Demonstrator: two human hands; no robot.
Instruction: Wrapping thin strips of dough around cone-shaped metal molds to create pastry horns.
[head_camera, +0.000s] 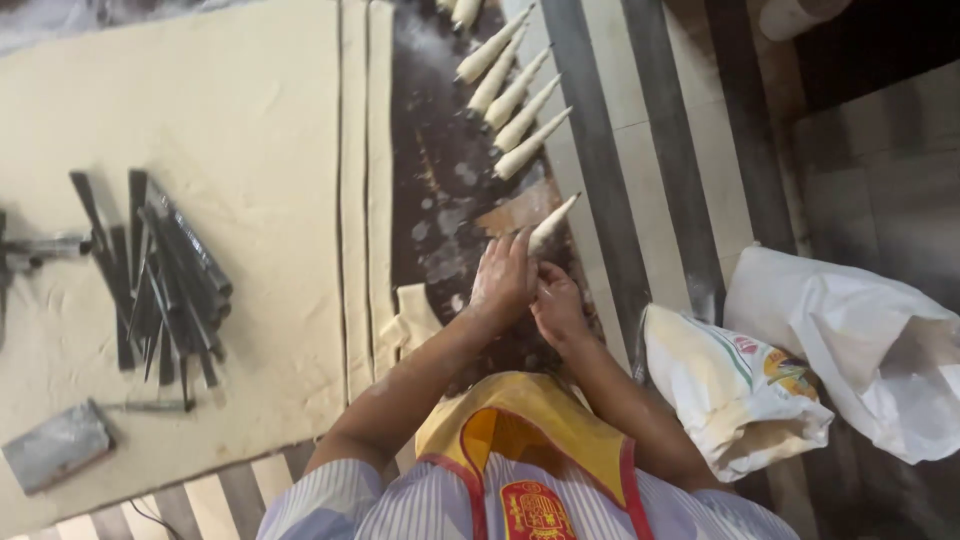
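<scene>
Gripping one dough-wrapped cone (551, 222) with both hands — left hand (503, 280) lying curled over its wide end, right hand (558, 308) pressing in from beside, fingers closed round it, narrow tip poking up and away. Sitting on the dark floured worktop (440, 190), just below a row of finished cones (515, 95). Lying to the left: a wide dough sheet (220, 130) with cut strips (365, 180) along its edge — bearing a heap of bare metal cone moulds (165, 275). Slumping at right: two sacks (800, 370).
</scene>
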